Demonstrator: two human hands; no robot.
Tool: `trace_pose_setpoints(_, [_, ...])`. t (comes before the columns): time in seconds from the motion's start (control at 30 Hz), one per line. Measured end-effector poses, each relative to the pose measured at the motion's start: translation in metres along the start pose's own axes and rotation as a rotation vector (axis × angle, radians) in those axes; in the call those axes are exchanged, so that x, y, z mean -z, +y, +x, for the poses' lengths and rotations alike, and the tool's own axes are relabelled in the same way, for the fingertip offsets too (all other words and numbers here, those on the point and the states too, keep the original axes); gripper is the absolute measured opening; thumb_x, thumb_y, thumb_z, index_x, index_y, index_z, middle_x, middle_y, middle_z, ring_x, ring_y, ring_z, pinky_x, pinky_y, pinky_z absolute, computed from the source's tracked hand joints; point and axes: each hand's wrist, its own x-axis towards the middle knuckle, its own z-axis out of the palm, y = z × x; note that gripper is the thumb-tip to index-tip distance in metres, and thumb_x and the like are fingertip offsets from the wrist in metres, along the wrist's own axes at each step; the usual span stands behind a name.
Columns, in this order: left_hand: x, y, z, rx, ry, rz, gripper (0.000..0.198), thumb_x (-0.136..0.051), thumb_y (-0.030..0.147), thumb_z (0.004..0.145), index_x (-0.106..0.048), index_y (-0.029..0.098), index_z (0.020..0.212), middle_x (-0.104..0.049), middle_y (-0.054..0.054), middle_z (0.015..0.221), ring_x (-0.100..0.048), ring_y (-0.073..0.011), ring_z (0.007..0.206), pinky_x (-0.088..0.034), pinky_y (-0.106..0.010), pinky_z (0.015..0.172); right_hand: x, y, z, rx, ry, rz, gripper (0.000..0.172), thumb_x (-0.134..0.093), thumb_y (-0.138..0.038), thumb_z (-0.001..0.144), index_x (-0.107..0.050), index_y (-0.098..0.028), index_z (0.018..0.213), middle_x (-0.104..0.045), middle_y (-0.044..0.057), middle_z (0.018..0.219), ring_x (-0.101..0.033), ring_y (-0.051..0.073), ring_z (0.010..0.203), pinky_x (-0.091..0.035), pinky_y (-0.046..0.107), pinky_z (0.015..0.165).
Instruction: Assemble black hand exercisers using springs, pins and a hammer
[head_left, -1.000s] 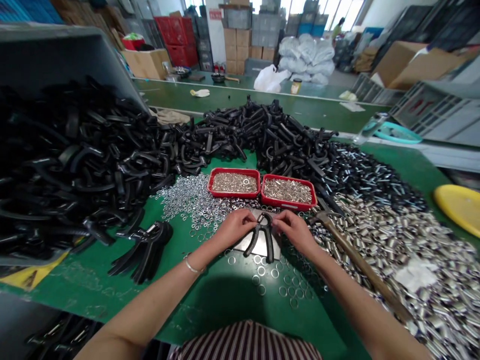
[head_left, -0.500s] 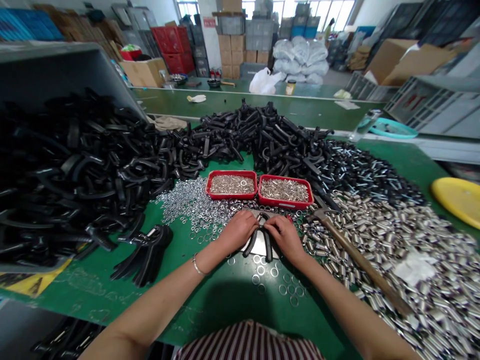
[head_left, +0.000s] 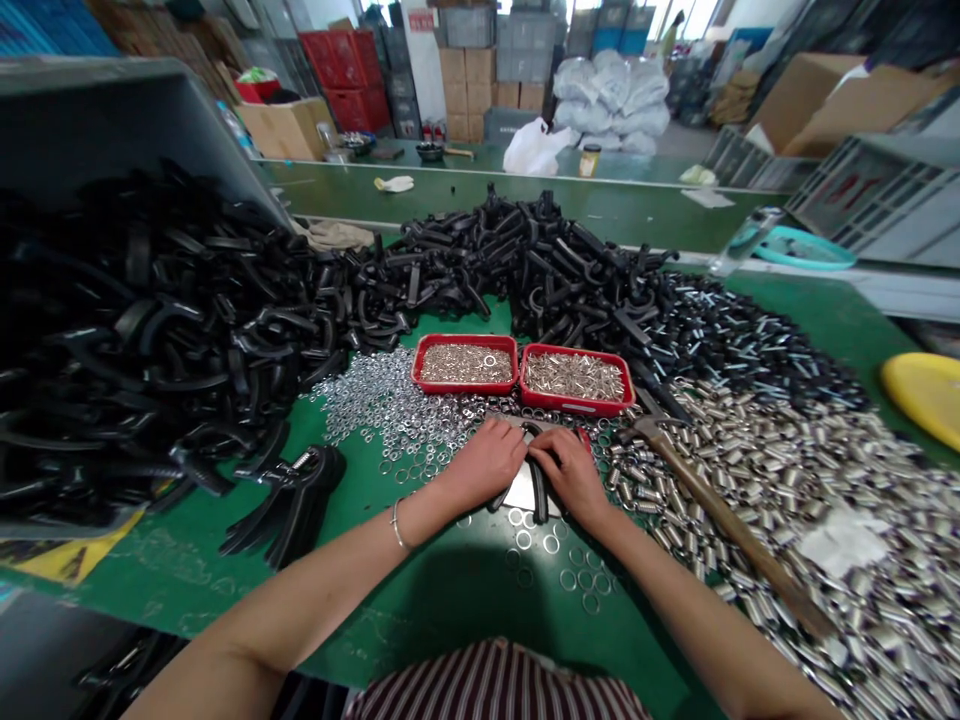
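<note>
A black two-handled hand grip stands with its legs spread over a small metal plate in front of me. My left hand is closed over the joint end and covers most of the left handle. From the other side, my right hand pinches near the top of the right handle, thumb and fingers together. Whatever small part may be between the fingertips is hidden. Several thin metal rings lie just below the plate. To the left rests a bunch of similar black hand grips with springs.
Two red trays of small metal pins and parts sit beyond my hands. Black handles are heaped behind and left. Springs and a hammer lie right. Small nuts spread left of the trays. A grey crate leans at left.
My left hand has shifted slightly right and now covers the joint of the hand grip, which showed between the hands before. The right hand stays at the right handle. The view has tilted down slightly.
</note>
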Motion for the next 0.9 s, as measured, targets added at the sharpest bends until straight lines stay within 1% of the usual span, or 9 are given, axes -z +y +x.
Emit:
trace_pose_setpoints(0.13, [-0.001,0.0,-0.008,0.041,0.007,-0.112,0.029,-0.037,0.017,0.1,-0.065,0.011,0.106,-0.065,-0.015,0.101,-0.058,-0.0265,0.097,-0.045,-0.044,0.088,-0.001,-0.003,0.0,0.048,-0.012,-0.069,0.018,-0.053,-0.033,0.099,-0.065,-0.023,0.09,-0.067,0.008,0.091,-0.061,0.025,0.094,-0.049,0.041,0.088])
trace_pose_setpoints(0.27, [0.0,-0.009,-0.02,0.162,0.09,-0.43,0.025,-0.044,0.021,0.1,-0.064,0.017,0.115,-0.066,-0.011,0.112,-0.06,-0.0229,0.105,-0.046,-0.041,0.095,0.0,-0.007,0.003,0.123,-0.062,-0.21,0.021,-0.049,-0.031,0.101,-0.066,-0.021,0.093,-0.068,0.01,0.094,-0.061,0.025,0.095,-0.049,0.04,0.087])
trace_pose_setpoints(0.37, [0.007,-0.024,-0.023,0.286,0.183,-0.611,0.023,-0.048,0.022,0.098,-0.066,0.019,0.112,-0.066,-0.008,0.111,-0.061,-0.0199,0.106,-0.047,-0.037,0.097,0.0,-0.008,0.006,0.161,-0.089,-0.297,0.023,-0.048,-0.03,0.101,-0.066,-0.019,0.092,-0.069,0.011,0.094,-0.061,0.025,0.093,-0.049,0.039,0.086])
trace_pose_setpoints(0.43, [0.014,-0.036,-0.022,0.361,0.253,-0.631,0.022,-0.049,0.021,0.097,-0.067,0.019,0.108,-0.066,-0.007,0.107,-0.061,-0.0192,0.104,-0.048,-0.036,0.097,0.0,-0.008,0.007,0.188,-0.117,-0.357,0.025,-0.047,-0.03,0.101,-0.067,-0.018,0.092,-0.069,0.012,0.093,-0.06,0.025,0.091,-0.049,0.039,0.084])
trace_pose_setpoints(0.53, [0.025,-0.058,-0.015,0.41,0.325,-0.591,0.02,-0.05,0.022,0.096,-0.068,0.019,0.104,-0.068,-0.005,0.104,-0.062,-0.0188,0.102,-0.048,-0.035,0.096,-0.001,-0.008,0.009,0.239,-0.169,-0.435,0.027,-0.045,-0.028,0.102,-0.068,-0.017,0.092,-0.069,0.013,0.093,-0.059,0.026,0.089,-0.049,0.04,0.083])
trace_pose_setpoints(0.67, [0.033,-0.089,0.0,0.46,0.338,-0.487,0.023,-0.048,0.022,0.095,-0.07,0.019,0.103,-0.068,-0.006,0.104,-0.062,-0.0198,0.102,-0.048,-0.035,0.097,0.003,-0.009,0.008,0.268,-0.24,-0.384,0.026,-0.044,-0.027,0.102,-0.069,-0.018,0.101,-0.069,0.012,0.098,-0.06,0.026,0.093,-0.05,0.041,0.084])
trace_pose_setpoints(0.77, [0.034,-0.114,0.013,0.543,0.25,-0.294,0.028,-0.047,0.021,0.095,-0.071,0.017,0.107,-0.068,-0.009,0.111,-0.062,-0.0221,0.107,-0.047,-0.035,0.099,0.027,-0.004,-0.003,0.201,-0.208,-0.301,0.027,-0.044,-0.027,0.102,-0.064,-0.021,0.118,-0.067,0.012,0.112,-0.06,0.025,0.104,-0.05,0.041,0.09])
trace_pose_setpoints(0.83, [0.033,-0.13,0.021,0.621,0.105,-0.132,0.029,-0.048,0.02,0.093,-0.073,0.015,0.106,-0.067,-0.013,0.112,-0.062,-0.0253,0.108,-0.048,-0.037,0.097,0.059,0.007,-0.019,0.102,-0.091,-0.362,0.031,-0.045,-0.029,0.101,-0.059,-0.02,0.127,-0.064,0.013,0.121,-0.057,0.027,0.112,-0.047,0.043,0.096])
trace_pose_setpoints(0.9, [0.032,-0.142,0.027,0.678,-0.02,-0.041,0.027,-0.05,0.018,0.09,-0.074,0.012,0.101,-0.068,-0.017,0.109,-0.064,-0.0283,0.104,-0.049,-0.038,0.094,0.097,0.022,-0.04,0.017,0.042,-0.544,0.031,-0.046,-0.033,0.1,-0.059,-0.017,0.123,-0.065,0.016,0.118,-0.057,0.029,0.11,-0.045,0.047,0.096])
